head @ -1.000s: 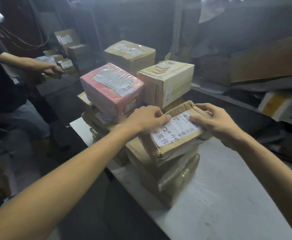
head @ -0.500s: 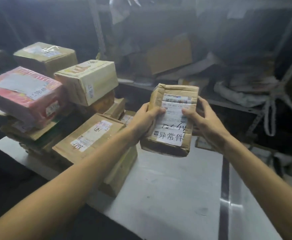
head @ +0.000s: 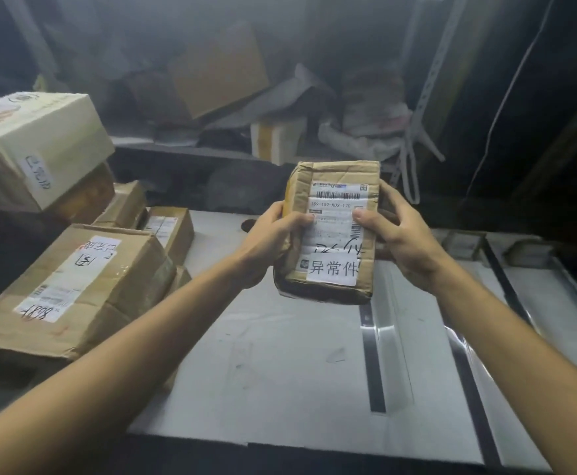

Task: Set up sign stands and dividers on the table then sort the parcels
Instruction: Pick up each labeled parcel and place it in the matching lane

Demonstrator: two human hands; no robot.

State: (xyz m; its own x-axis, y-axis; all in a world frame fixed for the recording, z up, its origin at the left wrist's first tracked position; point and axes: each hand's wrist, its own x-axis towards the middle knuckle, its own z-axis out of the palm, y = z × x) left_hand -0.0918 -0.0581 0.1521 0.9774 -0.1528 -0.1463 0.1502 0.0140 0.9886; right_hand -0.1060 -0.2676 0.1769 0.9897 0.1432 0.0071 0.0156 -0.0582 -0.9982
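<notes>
At ten o'clock in the head view, a cream box (head: 33, 145) is seen stacked on top of other cartons, with handwriting on its near side. Below it, at about eight o'clock, a large brown carton (head: 85, 289) is found lying tilted, two white labels with marker writing stuck on its upper face. Just behind that carton, small brown parcels (head: 169, 228) are packed close together at the far left of the white surface (head: 280, 354).

Near the centre, the left hand (head: 273, 234) is held raised above the surface. Its fingers are clamped on the left edge of a crumpled brown parcel (head: 331, 231), with the thumb (head: 299, 219) pressed on the shipping label. The parcel is kept off the surface, upright and leaning slightly back, label turned toward the camera; a barcode, the number 159-159-K02-170 and a white sticker with three printed characters can be read.

At three o'clock of the parcel, the right hand (head: 400, 241) is placed on the opposite edge, fingers wrapped behind it and thumb (head: 362, 216) laid on the label.

Toward four o'clock, two dark strips (head: 372, 354) are seen running across the surface from near to far. At twelve o'clock, a shelf (head: 150, 142) loaded with cardboard and wrapping is made out dimly, and a white cable (head: 506, 97) is hung at two o'clock.
</notes>
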